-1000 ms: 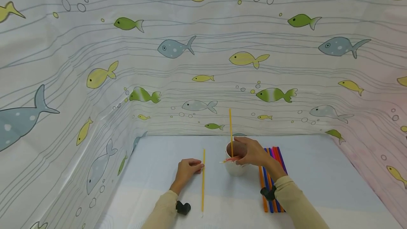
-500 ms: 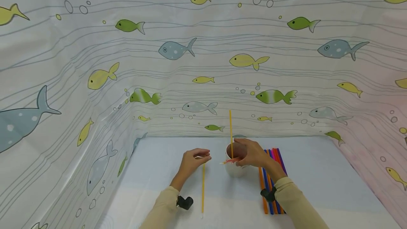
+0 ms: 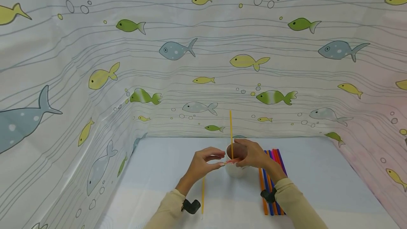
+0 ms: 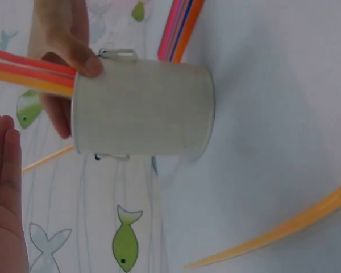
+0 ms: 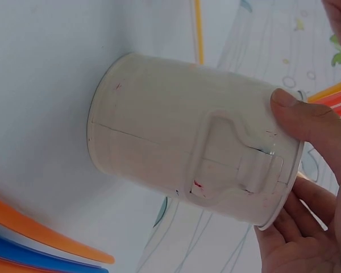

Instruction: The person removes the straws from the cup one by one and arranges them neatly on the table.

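Note:
My right hand (image 3: 254, 154) grips the rim of a white metal pot (image 4: 142, 108), its thumb on the outer wall. The pot stands upright on the table with small handle fittings on its sides. Red and orange thin sticks (image 4: 31, 71) poke out over the rim towards my left hand. A yellow stick (image 3: 231, 133) stands tall in the pot, leaning on its far side. Left of the pot, my left hand (image 3: 205, 162) is held with straight fingers and thumb apart, close to the sticks' ends. Its palm side shows at the edge of the left wrist view.
A single yellow stick (image 3: 202, 197) lies on the table below my left hand. Several orange, blue, red and purple sticks (image 3: 270, 183) lie side by side right of the pot, partly under my right forearm. A fish-patterned sheet (image 3: 203, 91) covers the walls behind.
My left hand has left the yellow stick on the table and moved right, up to the sticks leaning from the pot. The right hand and the pot have stayed in place.

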`<control>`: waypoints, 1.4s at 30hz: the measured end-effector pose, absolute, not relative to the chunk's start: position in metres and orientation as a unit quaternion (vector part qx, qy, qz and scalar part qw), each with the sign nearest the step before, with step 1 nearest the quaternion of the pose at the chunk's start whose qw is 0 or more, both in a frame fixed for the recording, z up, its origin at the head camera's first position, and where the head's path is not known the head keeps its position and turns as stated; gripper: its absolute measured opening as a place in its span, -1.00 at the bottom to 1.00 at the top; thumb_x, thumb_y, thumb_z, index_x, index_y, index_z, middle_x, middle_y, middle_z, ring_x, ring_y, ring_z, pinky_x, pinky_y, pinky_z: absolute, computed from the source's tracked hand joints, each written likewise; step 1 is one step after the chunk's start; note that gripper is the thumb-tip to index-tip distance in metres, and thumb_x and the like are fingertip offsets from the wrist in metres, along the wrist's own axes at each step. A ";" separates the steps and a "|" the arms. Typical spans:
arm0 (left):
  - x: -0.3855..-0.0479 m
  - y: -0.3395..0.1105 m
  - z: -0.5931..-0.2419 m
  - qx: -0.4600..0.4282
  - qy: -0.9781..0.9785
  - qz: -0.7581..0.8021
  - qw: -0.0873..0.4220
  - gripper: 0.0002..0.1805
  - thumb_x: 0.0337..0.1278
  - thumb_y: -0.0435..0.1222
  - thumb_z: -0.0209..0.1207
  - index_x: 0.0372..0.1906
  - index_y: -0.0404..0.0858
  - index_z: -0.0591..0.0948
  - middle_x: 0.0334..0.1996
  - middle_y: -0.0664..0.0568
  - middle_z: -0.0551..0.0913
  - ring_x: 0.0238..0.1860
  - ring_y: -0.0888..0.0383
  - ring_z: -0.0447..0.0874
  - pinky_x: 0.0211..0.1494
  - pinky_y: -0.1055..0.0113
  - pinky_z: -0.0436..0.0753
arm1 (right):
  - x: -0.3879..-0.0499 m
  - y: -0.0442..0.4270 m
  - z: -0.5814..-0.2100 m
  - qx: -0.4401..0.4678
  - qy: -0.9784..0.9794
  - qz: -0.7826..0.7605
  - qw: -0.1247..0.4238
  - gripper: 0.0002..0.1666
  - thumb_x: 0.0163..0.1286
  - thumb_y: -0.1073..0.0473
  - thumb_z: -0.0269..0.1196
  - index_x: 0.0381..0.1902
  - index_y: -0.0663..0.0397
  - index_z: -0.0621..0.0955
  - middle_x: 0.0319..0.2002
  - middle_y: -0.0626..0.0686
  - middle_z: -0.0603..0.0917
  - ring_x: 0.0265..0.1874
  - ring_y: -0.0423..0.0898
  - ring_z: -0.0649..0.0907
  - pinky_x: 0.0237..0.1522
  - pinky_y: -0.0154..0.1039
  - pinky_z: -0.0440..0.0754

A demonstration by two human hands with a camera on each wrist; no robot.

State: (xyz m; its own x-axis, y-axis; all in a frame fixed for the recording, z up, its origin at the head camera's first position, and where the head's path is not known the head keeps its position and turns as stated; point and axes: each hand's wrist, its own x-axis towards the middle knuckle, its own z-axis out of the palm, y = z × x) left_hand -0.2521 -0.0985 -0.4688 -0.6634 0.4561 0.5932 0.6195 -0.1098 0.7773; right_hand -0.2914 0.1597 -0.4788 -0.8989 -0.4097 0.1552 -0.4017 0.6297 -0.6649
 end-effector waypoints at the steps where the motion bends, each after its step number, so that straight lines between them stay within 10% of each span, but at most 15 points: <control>1: -0.251 -0.097 -0.469 -0.410 -0.662 -0.624 0.067 -0.63 -0.03 -0.57 0.37 -0.05 -0.57 0.60 -0.12 -0.37 0.63 -0.10 -0.26 0.65 -0.03 -0.03 0.67 | -0.291 0.160 -0.479 -0.226 0.903 -0.366 0.004 0.15 -0.19 -0.02 0.64 0.38 0.09 0.40 0.29 0.05 0.48 0.24 0.11 0.46 0.22 0.21 0.45; 42: -0.244 -0.073 -0.474 -0.413 -0.706 -0.544 0.187 -0.84 0.03 -0.52 0.35 -0.23 -0.43 0.72 -0.29 -0.08 0.76 -0.21 0.19 0.74 -0.17 0.34 0.73 | -0.288 0.161 -0.488 -0.228 0.867 -0.444 -0.011 0.27 -0.19 -0.09 0.64 0.47 -0.02 0.28 0.39 0.04 0.37 0.37 0.11 0.32 0.29 0.28 0.31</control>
